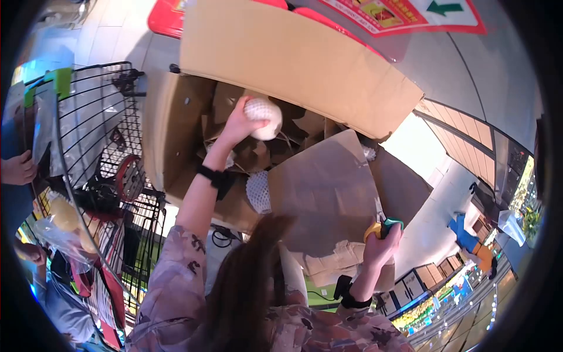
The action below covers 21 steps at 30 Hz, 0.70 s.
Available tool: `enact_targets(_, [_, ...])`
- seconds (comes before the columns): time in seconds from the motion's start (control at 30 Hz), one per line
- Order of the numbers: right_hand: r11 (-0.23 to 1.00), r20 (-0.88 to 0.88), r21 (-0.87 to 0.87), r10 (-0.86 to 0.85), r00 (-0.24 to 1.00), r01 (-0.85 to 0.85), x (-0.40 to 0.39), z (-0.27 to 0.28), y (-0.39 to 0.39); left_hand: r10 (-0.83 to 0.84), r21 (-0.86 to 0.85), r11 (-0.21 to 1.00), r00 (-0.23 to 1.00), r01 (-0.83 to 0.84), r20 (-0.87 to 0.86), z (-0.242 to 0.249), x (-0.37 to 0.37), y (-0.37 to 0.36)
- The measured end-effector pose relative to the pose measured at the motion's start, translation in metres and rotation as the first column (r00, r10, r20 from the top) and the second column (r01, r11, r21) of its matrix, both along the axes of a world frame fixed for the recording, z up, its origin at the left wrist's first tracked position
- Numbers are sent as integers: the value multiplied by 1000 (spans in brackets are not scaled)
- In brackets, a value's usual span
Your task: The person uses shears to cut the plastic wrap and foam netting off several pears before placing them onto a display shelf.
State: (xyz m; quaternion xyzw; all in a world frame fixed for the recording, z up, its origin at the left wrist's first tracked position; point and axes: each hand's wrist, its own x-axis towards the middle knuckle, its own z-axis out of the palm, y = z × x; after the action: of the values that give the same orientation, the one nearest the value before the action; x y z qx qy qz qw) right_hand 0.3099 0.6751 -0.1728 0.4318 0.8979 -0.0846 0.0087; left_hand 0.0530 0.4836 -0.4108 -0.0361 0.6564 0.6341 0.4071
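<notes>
My left hand (239,124) grips a round, whitish fruit in a white foam net (265,119), held over the opening of a large cardboard box (305,44). Its exact kind is not clear. A pair of scissors (382,225) with yellow and green handles is in my right hand (381,249), the blades pointing up beside a cardboard flap (328,188). Between my arms, another white foam net (258,192) lies at the edge of the flap. Inside the box are brown cardboard dividers (231,97), partly in shadow.
At the left stands a black wire shopping cart (132,111) holding bagged goods, with another person's hand (20,168) beside it. A red and white sign (399,14) is behind the box. Further right, a person in an orange top (484,256) is in the aisle.
</notes>
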Motion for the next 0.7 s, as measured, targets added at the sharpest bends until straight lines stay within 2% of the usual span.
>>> enact_targets(0.03, [998, -58, 15, 58, 997, -58, -5, -4, 1, -6, -27, 1000, 1000, 6, 6, 25, -5, -16])
enact_targets(0.07, [978, -78, 14, 207, 975, -207, -16, -2, 4, -8, -55, 998, 1000, 9, 11, 52, -9, -33])
enact_targets(0.2, [852, -194, -112, 487, 852, -512, -84, 11, -8, 171, 162, 969, 980, -186, 100, 149, -8, -98])
enact_targets(0.23, [800, -202, -92, 568, 798, -593, -98, 7, -11, 192, 237, 947, 973, -218, 128, 174, -6, -109])
enact_targets(0.27, [779, -145, -133, 597, 789, -613, -112, 7, -18, 206, 311, 918, 966, -246, 155, 197, -1, -118])
enact_targets(0.33, [723, -249, -10, 667, 702, -690, -131, 23, -32, 248, 349, 891, 955, -291, 164, 239, 14, -134])
enact_targets(0.37, [713, -253, -10, 676, 692, -701, -135, 42, -39, 252, 364, 883, 954, -296, 165, 270, 21, -136])
enact_targets(0.4, [694, -289, 21, 693, 660, -719, -136, 59, -48, 191, 410, 885, 975, -222, 117, 286, 26, -142])
enact_targets(0.43, [789, -368, -186, 497, 786, -585, -131, 76, -59, 188, 435, 873, 975, -220, 116, 313, 33, -145])
enact_targets(0.47, [808, -383, -403, 277, 881, -429, -126, 93, -69, 184, 461, 860, 975, -220, 124, 339, 42, -146])
enact_targets(0.5, [731, -330, -591, 166, 929, -340, -122, 111, -77, 204, 470, 853, 974, -227, 100, 357, 53, -146])
enact_targets(0.53, [728, -352, -579, 185, 918, -369, -114, 120, -85, 212, 488, 837, 969, -247, 128, 374, 62, -145])
enact_targets(0.57, [494, -496, -751, 16, 868, -438, -105, 124, -94, 211, 507, 821, 965, -261, 155, 390, 68, -145])
enact_targets(0.6, [219, -563, -823, -190, 804, -525, -99, 130, -102, 212, 521, 816, 968, -249, 131, 407, 73, -145])
enact_targets(0.63, [-14, -499, -839, -381, 779, -544, -93, 152, -115, 209, 522, 829, 977, -202, 46, 424, 82, -142])
enact_targets(0.67, [-239, -380, -785, -542, 749, -571, -87, 178, -129, 201, 520, 840, 979, -154, -35, 438, 90, -138])
enact_targets(0.7, [-214, -399, -781, -550, 733, -586, -80, 199, -136, 177, 461, 885, 965, -70, -193, 447, 93, -137])
